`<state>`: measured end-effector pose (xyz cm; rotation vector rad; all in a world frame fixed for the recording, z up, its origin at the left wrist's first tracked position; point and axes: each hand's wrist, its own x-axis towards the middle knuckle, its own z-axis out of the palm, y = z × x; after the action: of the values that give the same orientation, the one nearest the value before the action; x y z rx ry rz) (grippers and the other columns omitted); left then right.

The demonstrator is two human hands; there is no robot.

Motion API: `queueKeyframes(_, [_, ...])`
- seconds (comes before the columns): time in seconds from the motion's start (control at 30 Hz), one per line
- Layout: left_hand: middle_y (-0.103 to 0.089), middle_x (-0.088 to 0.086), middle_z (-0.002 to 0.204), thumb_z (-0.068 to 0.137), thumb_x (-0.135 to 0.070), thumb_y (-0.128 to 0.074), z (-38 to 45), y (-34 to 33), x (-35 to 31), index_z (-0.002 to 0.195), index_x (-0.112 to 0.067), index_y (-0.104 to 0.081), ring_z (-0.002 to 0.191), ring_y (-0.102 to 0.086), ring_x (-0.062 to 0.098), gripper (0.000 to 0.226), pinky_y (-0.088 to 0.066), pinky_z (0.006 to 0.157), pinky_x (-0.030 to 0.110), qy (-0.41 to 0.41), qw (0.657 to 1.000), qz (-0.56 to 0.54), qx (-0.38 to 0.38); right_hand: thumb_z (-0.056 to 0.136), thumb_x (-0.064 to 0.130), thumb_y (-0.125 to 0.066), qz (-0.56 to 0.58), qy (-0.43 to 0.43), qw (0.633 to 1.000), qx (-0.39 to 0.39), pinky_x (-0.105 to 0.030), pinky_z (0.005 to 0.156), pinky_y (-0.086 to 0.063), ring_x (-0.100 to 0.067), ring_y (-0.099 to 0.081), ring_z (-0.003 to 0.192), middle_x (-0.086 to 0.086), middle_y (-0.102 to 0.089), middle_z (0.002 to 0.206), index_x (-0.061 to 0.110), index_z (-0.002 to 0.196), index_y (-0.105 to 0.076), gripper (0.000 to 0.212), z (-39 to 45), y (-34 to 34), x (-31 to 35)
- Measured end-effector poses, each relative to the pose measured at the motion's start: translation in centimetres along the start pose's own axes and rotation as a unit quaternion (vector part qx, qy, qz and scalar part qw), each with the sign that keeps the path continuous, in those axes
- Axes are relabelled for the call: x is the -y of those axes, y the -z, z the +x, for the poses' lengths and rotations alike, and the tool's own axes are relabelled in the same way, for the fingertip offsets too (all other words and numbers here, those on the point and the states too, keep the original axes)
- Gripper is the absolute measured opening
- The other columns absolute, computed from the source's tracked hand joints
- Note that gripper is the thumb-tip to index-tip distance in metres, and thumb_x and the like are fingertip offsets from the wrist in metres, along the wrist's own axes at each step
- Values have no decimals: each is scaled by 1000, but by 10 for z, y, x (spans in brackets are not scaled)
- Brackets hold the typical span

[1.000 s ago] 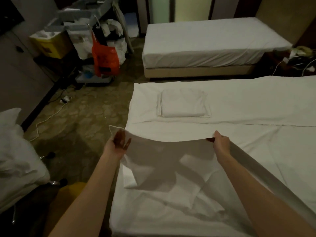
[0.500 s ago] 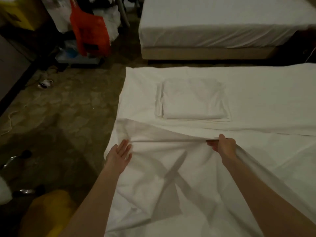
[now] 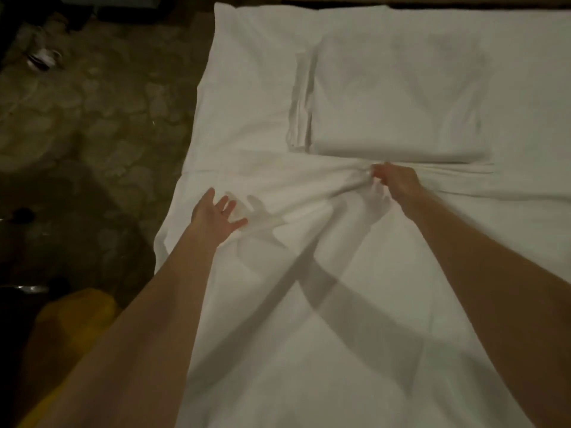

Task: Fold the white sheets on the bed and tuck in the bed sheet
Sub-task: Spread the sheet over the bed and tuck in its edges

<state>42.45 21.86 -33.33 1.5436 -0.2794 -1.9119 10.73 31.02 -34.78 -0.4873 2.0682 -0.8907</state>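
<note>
A dim room's mottled brown carpet (image 3: 92,125) borders the bed. The wrinkled white sheet (image 3: 309,288) covers the bed below a neat folded white stack (image 3: 395,97). Left hand (image 3: 213,216) lies flat, fingers spread, on it; right hand (image 3: 397,182) pinches bunched cloth just beside the stack.

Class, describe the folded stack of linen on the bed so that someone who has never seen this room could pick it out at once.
Start with the bed, draped in a loose white sheet. Follow the right hand to where it pinches a bunched edge of that sheet; just beyond its fingers lies the folded stack. It alone is a neat, raised rectangle with layered edges along its left side.
</note>
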Motion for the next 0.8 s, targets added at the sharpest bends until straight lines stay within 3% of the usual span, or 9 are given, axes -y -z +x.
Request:
queueKeyframes(0.13, [-51,5,138,100,-24,-46,-1,24,10,137,-17,-46,121,-50,21,38,-44,97,41,-59,985,135,-95,98,22,-51,-196,122,971,55,-35,107,-31,-30,-43,131,-17,-48,140,3,134,-51,41,-4,-19,-28])
queueKeyframes(0.23, [-53,8,133,94,-20,-57,-9,51,14,132,-16,-51,119,-52,24,38,-47,97,36,-116,924,339,-138,95,27,-55,-278,132,950,52,-33,116,-17,-25,-22,144,-11,-23,156,12,144,-38,54,-14,-35,-30])
queueKeyframes(0.3, [-55,10,129,93,-22,-60,-15,72,12,128,-14,-54,108,-56,24,37,-47,93,35,-86,910,385,-128,93,38,-52,-316,150,934,67,-41,117,-19,-25,-18,145,-9,-18,158,16,146,-36,59,-28,-57,-28])
queueKeyframes(0.4, [-57,13,104,94,-30,-56,-39,96,15,118,-6,-57,85,-54,23,34,-46,79,33,27,912,406,-55,87,51,-44,-358,208,899,143,-49,115,-22,-23,-17,145,-5,-21,158,18,147,-33,70,-67,-100,-28])
queueKeyframes(0.5, [-62,10,104,90,-53,-51,-61,121,23,116,-12,-57,97,-59,29,49,-45,96,41,101,876,471,12,94,42,-49,-369,247,870,212,-52,114,-19,-21,-12,146,3,-12,159,26,149,-27,61,-118,-142,-28])
queueKeyframes(0.6, [-64,8,88,90,-47,-54,-80,140,31,95,-12,-65,86,-58,23,37,-43,90,35,109,890,437,63,94,45,-47,-421,250,843,222,-61,111,-19,-21,-11,145,8,-9,159,33,148,-25,59,-153,-170,-35])
queueKeyframes(0.67, [-61,4,92,91,-36,-55,-93,143,42,98,-14,-64,86,-55,19,24,-42,82,29,122,901,407,87,90,42,-55,-508,277,797,171,-68,105,-22,-25,-18,144,3,-14,159,31,147,-29,64,-165,-179,-38])
queueKeyframes(0.73, [-59,0,108,91,-32,-58,-101,146,55,113,-18,-60,99,-55,19,27,-43,87,28,131,878,446,114,81,29,-66,-529,323,777,114,-72,102,-21,-29,-27,141,-2,-22,157,27,145,-36,70,-172,-184,-33])
queueKeyframes(0.8, [-56,0,117,93,-29,-56,-105,152,65,123,-18,-55,107,-55,21,32,-44,94,31,134,851,491,131,83,11,-58,-480,370,782,149,-60,109,-22,-26,-25,140,3,-19,158,28,146,-33,70,-179,-190,-18])
